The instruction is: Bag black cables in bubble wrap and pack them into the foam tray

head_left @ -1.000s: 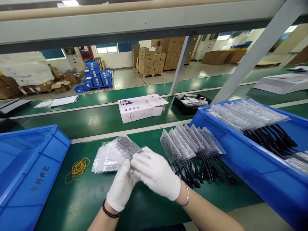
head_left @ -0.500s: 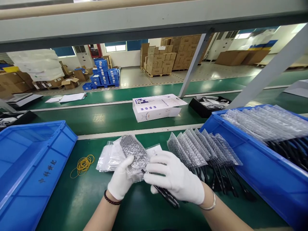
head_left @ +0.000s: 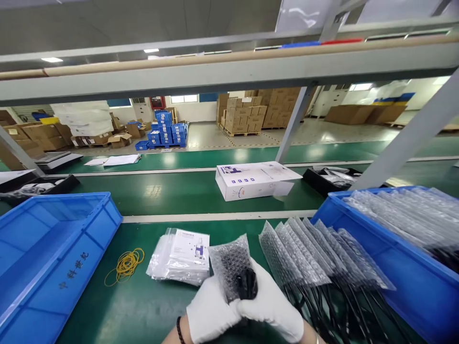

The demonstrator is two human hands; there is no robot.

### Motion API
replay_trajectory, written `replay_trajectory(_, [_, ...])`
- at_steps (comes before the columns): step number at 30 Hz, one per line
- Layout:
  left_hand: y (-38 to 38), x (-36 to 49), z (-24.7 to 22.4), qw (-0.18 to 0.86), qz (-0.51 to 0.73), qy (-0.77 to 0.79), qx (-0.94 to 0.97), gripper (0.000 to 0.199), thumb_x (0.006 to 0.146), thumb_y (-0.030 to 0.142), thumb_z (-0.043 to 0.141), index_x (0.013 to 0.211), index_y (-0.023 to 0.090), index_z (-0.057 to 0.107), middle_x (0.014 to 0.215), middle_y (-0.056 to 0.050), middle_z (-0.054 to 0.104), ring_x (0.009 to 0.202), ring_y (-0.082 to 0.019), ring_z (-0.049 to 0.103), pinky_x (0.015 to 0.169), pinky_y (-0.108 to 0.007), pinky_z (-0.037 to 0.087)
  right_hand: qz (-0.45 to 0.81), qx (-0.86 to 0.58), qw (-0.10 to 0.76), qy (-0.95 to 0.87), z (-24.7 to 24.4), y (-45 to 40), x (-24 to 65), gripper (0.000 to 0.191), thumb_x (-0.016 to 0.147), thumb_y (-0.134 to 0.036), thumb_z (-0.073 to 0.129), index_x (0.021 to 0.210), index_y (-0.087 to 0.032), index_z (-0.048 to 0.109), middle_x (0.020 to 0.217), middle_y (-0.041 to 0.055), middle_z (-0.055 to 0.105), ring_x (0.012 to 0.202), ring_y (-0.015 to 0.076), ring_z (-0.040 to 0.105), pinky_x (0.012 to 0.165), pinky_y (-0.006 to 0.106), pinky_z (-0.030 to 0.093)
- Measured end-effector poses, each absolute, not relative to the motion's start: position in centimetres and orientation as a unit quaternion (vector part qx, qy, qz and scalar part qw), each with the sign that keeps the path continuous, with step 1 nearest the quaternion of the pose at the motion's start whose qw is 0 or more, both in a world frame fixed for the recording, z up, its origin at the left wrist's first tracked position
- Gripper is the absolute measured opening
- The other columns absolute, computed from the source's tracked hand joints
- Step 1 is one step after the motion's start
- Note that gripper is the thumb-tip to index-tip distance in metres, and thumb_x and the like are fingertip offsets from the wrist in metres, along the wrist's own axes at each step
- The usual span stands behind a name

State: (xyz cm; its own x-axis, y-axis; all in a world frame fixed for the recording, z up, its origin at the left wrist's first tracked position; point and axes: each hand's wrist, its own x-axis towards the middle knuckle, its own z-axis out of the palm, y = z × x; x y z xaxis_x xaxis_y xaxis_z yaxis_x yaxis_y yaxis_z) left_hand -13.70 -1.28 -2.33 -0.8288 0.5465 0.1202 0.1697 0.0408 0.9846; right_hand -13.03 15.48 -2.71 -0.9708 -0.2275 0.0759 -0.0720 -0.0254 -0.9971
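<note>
A bubble-wrap packet [head_left: 229, 263] is held tilted up in front of me, a dark item showing through the film. A bundled black cable [head_left: 247, 284] lies folded against its lower right. My left hand [head_left: 212, 308], in a white glove, grips the packet from below left. My right hand [head_left: 274, 306], gloved too, closes round the cable and the packet's right side; some of its fingers are hidden. Just beyond lies a pile of clear plastic bags [head_left: 161, 258] with a printed white leaflet [head_left: 190, 245]. Several similar bubble-wrap packets [head_left: 297, 253] lean in a row on the right, black cables trailing towards me.
A blue bin [head_left: 82, 267] stands at the left, and yellow rubber bands [head_left: 127, 265] lie beside it. Another blue bin [head_left: 366, 258] at the right holds bubble-wrapped packets. A white box [head_left: 247, 184] sits on the green belt [head_left: 172, 191] ahead. A metal rail [head_left: 215, 74] crosses above.
My view has tilted up. The packet has moved nearer and off the plastic bags, so the leaflet shows. The cable, stretched below the packet before, is now folded against it.
</note>
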Motion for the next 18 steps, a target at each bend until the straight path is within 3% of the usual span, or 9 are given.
replay_trajectory(2, [-1.0, -13.5, -3.9, 0.132, 0.642, 0.713, 0.248, 0.042, 0.084, 0.038, 0.066, 0.123, 0.021, 0.066, 0.120, -0.009, 0.067, 0.107, -0.028, 0.064, 0.099, -0.038, 0.051, -0.740, -0.048, 0.021, 0.670, -4.2, 16.1, -13.2, 0.066, 0.054, -0.034, 0.088, 0.113, -0.016, 0.065, 0.109, 0.0142, 0.070, 0.103, 0.0373, 0.065, 0.093, 0.049, 0.052])
replay_trajectory(6, [-1.7, -13.6, -7.9, 0.015, 0.559, 0.813, 0.160, 0.045, 0.082, 0.027, 0.062, 0.127, 0.024, 0.066, 0.130, -0.010, 0.063, 0.120, -0.031, 0.058, 0.106, -0.044, 0.047, -0.829, 0.078, -0.042, 0.552, -6.8, 18.1, -13.5, 0.062, 0.070, -0.052, 0.077, 0.123, -0.024, 0.063, 0.117, 0.0131, 0.069, 0.120, 0.0362, 0.058, 0.104, 0.051, 0.046])
replay_trajectory(10, [-2.4, -13.2, -9.9, -0.139, 0.519, 0.835, 0.118, 0.041, 0.089, 0.017, 0.047, 0.122, 0.026, 0.069, 0.126, -0.009, 0.065, 0.119, -0.026, 0.060, 0.105, -0.044, 0.049, -0.827, 0.079, -0.018, 0.557, -6.9, 18.6, -13.2, 0.066, 0.068, -0.050, 0.080, 0.127, -0.026, 0.063, 0.127, 0.0132, 0.064, 0.129, 0.0366, 0.051, 0.113, 0.053, 0.036])
replay_trajectory(13, [-2.2, -12.2, -9.8, -0.199, 0.497, 0.828, 0.168, 0.046, 0.092, 0.013, 0.043, 0.128, 0.030, 0.065, 0.128, -0.007, 0.064, 0.120, -0.024, 0.060, 0.103, -0.039, 0.050, -0.795, 0.021, 0.037, 0.605, -6.0, 18.1, -12.8, 0.072, 0.059, -0.054, 0.085, 0.122, -0.022, 0.068, 0.125, 0.0164, 0.065, 0.129, 0.0412, 0.050, 0.115, 0.055, 0.030])
replay_trajectory(16, [-2.0, -11.2, -9.4, -0.223, 0.473, 0.842, 0.131, 0.047, 0.093, 0.019, 0.049, 0.139, 0.027, 0.056, 0.129, -0.011, 0.063, 0.117, -0.026, 0.061, 0.101, -0.037, 0.051, -0.776, 0.012, 0.063, 0.628, -5.7, 17.7, -12.2, 0.076, 0.054, -0.054, 0.088, 0.119, -0.021, 0.070, 0.117, 0.0174, 0.068, 0.128, 0.0437, 0.051, 0.114, 0.057, 0.032])
replay_trajectory(18, [-2.1, -11.0, -8.9, -0.219, 0.472, 0.849, 0.091, 0.046, 0.092, 0.028, 0.057, 0.138, 0.022, 0.055, 0.119, -0.014, 0.067, 0.104, -0.027, 0.065, 0.092, -0.036, 0.054, -0.803, 0.054, 0.042, 0.592, -6.0, 17.6, -11.9, 0.073, 0.060, -0.057, 0.084, 0.122, -0.022, 0.067, 0.119, 0.0162, 0.068, 0.130, 0.0410, 0.050, 0.113, 0.054, 0.036])
